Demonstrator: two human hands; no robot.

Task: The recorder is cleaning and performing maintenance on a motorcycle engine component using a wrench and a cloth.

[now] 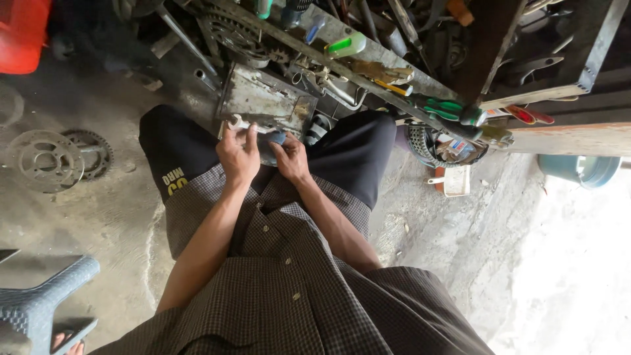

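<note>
1. Person squats on concrete floor (98, 217), checked shirt and dark trousers, hands out in front between the knees.
2. Landmark: grey metal box (263, 98) on the floor, just ahead of the hands.
3. Left hand (238, 152) sits at the box's near edge; its grip is wrapped around a silver wrench (235, 122), whose open end sticks up past the fingers.
4. Right hand (291, 156) is just beside the left one, also at the box's near edge; its grip is narrow, pinched on a small blue-grey part (279, 137). What the part is, can't tell.
5. Wrench and part are close together, both at the near edge of the box; touching or not, can't tell.
6. Behind the box: slanted counter (394, 62) crowded w/ tools, incl. a white bottle w/ green cap (347, 45) and green-handled pliers (444, 107).
7. Well left of the box: two round metal sprocket discs (56, 158) flat on the floor.
8. Right of the box, under the counter: teal bucket (578, 169).
9. Bottom left, far from the box: grey plastic stool (39, 296).
</note>
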